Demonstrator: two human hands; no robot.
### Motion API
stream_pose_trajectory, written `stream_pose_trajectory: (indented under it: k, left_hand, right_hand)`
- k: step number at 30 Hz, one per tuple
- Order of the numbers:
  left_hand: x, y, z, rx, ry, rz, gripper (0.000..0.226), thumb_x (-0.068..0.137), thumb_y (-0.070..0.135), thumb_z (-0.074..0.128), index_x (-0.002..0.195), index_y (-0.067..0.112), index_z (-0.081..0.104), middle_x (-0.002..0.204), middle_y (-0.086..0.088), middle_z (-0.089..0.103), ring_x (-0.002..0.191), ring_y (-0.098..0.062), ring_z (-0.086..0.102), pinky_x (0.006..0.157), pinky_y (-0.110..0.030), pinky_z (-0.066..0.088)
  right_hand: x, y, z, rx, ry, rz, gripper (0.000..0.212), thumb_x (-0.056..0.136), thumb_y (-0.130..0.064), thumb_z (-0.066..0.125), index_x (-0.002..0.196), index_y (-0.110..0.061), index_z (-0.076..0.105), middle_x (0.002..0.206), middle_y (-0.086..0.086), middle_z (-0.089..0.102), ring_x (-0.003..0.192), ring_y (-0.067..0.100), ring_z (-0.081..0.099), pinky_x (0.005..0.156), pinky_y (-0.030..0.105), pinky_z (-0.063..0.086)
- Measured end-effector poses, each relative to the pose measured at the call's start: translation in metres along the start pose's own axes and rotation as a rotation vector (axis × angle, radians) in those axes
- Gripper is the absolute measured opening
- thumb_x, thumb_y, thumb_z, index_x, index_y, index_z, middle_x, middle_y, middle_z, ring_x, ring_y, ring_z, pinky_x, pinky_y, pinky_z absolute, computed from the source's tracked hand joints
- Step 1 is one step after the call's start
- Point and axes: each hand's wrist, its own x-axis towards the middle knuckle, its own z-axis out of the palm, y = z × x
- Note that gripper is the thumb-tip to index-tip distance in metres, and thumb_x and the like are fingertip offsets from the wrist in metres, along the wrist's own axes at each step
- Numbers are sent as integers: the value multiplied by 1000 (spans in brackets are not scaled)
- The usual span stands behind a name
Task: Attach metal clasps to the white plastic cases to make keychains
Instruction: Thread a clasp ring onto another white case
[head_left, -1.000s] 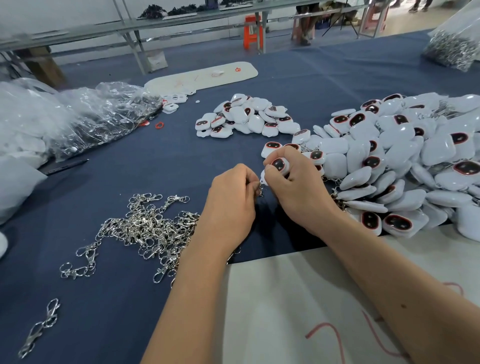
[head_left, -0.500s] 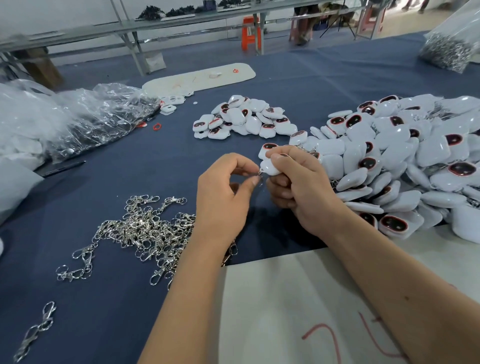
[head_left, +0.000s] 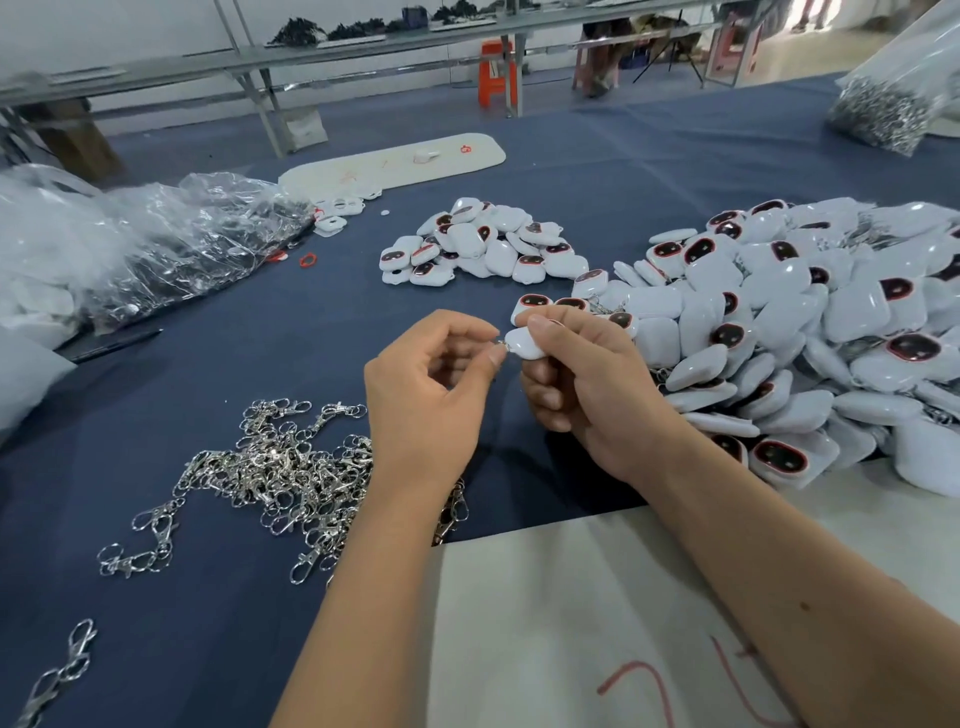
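Observation:
My right hand (head_left: 592, 384) grips a white plastic case (head_left: 522, 343) above the blue cloth. My left hand (head_left: 431, 395) pinches a small metal clasp (head_left: 500, 343) at the case's left tip, thumb and forefinger closed on it. A tangle of silver clasps (head_left: 280, 467) lies on the cloth left of my left forearm. A big heap of white cases (head_left: 810, 332) with dark red-rimmed windows lies to the right, and a smaller heap of cases (head_left: 483, 244) lies farther back.
Crumpled clear plastic bags (head_left: 156, 239) sit at the left. A white board (head_left: 395, 161) lies at the back, a bag of metal parts (head_left: 883, 114) at the far right. White sheet (head_left: 561, 623) with red marks lies under my forearms. Two loose clasps (head_left: 57, 670) lie near left.
Both hands lifted from the cloth and came nearer the camera. The case turned in my right hand, and my left fingers moved to pinch the clasp at its tip.

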Motion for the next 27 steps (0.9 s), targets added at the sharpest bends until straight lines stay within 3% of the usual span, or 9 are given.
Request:
stream_pose_trajectory:
  k: [4, 7, 10, 16, 20, 27]
  left_hand:
    - [1, -3, 1, -7, 27, -48, 15, 85, 3, 79, 84, 18, 75, 75, 6, 73, 71, -12, 70, 69, -19, 55]
    - [1, -6, 0, -55, 6, -132, 15, 86, 3, 79, 84, 18, 76, 75, 1, 74, 71, -18, 71, 71, -28, 59]
    - [2, -5, 0, -148, 33, -215, 16, 86, 2, 78, 84, 18, 76, 74, 0, 75, 69, -12, 69, 70, -26, 57]
    - [3, -5, -3, -297, 34, -364, 19, 90, 0, 71, 85, 18, 76, 68, 5, 69, 66, -7, 61, 70, -26, 49]
    - [4, -5, -5, -74, -12, -187, 26, 91, -2, 70, 82, 22, 74, 74, 0, 72, 69, -12, 65, 70, -25, 53]
    - [2, -6, -14, 290, -159, 65, 25, 88, -3, 69, 82, 21, 75, 76, 15, 70, 78, -3, 66, 68, -7, 45]
  right_hand:
    - [1, 1, -1, -21, 12, -19, 11, 106, -21, 57, 106, -11, 56, 64, 2, 49, 47, 13, 43, 40, 22, 34]
    - [2, 1, -2, -3, 3, -29, 10, 106, -20, 58, 100, -12, 56, 65, 4, 51, 48, 15, 45, 42, 24, 37]
    - [1, 1, -3, 51, -34, -29, 6, 104, -15, 58, 107, -9, 58, 65, 5, 55, 50, 16, 49, 44, 25, 43]
    - [0, 2, -3, 39, -55, -56, 19, 101, -1, 59, 120, -2, 60, 74, 12, 68, 54, 17, 59, 50, 29, 55]
    - [0, 2, -3, -7, -38, -61, 15, 101, -4, 60, 115, -2, 63, 76, 14, 71, 53, 15, 59, 49, 28, 53]
    - [1, 5, -3, -97, 24, -66, 3, 100, -9, 66, 103, -7, 66, 71, 11, 67, 52, 14, 56, 46, 27, 51]
